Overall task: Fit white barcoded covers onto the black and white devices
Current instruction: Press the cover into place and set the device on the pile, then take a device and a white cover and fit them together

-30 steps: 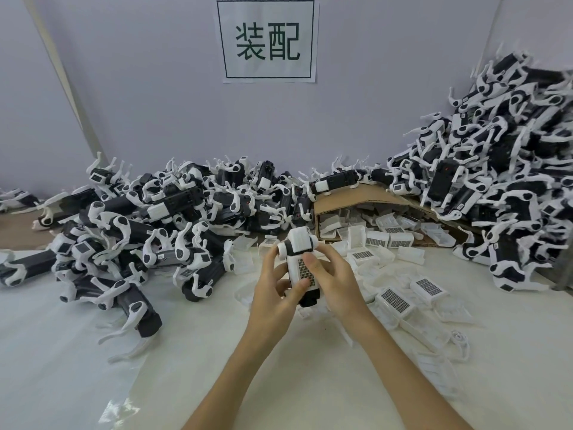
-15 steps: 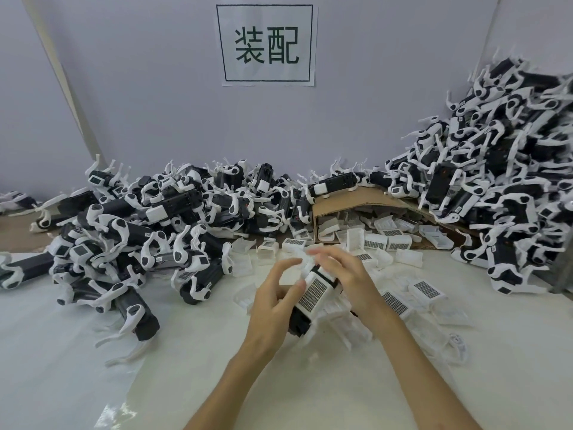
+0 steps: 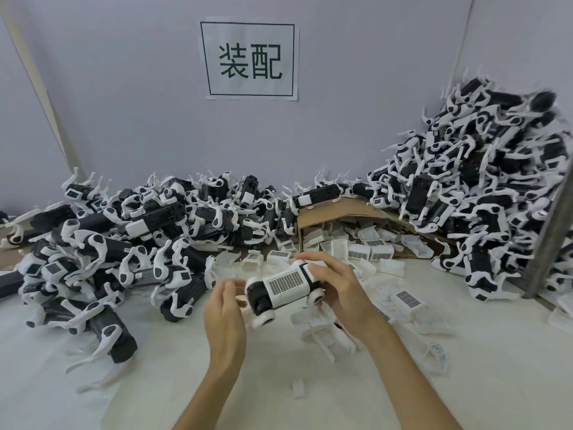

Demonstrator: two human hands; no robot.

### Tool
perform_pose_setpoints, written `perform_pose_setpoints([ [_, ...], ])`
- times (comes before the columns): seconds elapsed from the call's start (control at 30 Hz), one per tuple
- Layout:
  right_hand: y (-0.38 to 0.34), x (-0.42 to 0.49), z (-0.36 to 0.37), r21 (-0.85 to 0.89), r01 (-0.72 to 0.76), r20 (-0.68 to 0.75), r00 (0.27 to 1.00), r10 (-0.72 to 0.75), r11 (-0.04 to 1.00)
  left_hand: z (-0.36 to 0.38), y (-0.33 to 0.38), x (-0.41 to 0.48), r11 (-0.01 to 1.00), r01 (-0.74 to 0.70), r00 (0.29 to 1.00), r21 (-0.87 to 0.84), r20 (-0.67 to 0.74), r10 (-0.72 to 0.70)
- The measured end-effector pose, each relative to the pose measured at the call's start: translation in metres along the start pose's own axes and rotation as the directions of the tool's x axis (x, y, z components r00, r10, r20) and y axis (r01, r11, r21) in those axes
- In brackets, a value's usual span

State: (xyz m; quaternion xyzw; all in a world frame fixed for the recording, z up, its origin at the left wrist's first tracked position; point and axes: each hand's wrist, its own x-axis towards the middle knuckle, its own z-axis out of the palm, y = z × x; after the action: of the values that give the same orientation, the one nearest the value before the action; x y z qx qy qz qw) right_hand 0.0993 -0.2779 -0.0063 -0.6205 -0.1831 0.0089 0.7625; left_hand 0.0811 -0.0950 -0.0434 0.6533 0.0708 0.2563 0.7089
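Right hand fingers clamp a device with its cover on, left hand fingers slack and empty; heaped devices and loose covers apparently remain.

2 hands: left hand, right hand. 1 device in hand, 1 barcoded cover on it. 2 heaps of devices, left pile and right pile, each too many to count. Dozens of loose covers, exact number unclear. 1 cardboard box, 1 sign.

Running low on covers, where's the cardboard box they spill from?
In the head view, the cardboard box sits at the back, right of centre, between the left device pile and right device pile, beyond the right hand gripping the device.
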Motion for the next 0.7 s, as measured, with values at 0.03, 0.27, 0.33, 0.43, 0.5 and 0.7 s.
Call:
perform_pose_setpoints([
  [0.03,-0.002,0.000,-0.001,0.037,-0.016,0.027,1.000,0.015,0.999,0.000,-0.001,0.000,0.999,-0.008,1.000,0.040,-0.011,0.008],
  [0.27,-0.056,0.007,-0.021,-0.208,-0.098,0.439,0.880,0.183,0.973,-0.004,-0.010,0.003,0.859,-0.058,0.998,0.509,0.041,0.043],
  [0.33,-0.095,0.029,-0.032,-0.144,-0.010,0.413,0.908,0.069,0.990,-0.003,-0.010,0.002,0.788,-0.012,0.995,0.616,0.085,-0.050],
  [0.43,-0.181,0.071,-0.055,0.443,0.236,0.094,0.947,-0.306,0.865,0.000,-0.005,-0.002,0.740,0.012,0.987,0.672,0.112,-0.117],
  [0.5,-0.239,0.098,-0.075,0.602,0.429,-0.260,0.903,-0.343,0.673,0.000,-0.004,-0.002,0.736,0.016,0.984,0.677,0.120,-0.132],
  [0.7,-0.248,0.119,-0.089,-0.144,0.243,-0.508,0.814,-0.283,0.959,0.001,-0.001,0.000,0.752,0.025,0.980,0.659,0.132,-0.148],
])
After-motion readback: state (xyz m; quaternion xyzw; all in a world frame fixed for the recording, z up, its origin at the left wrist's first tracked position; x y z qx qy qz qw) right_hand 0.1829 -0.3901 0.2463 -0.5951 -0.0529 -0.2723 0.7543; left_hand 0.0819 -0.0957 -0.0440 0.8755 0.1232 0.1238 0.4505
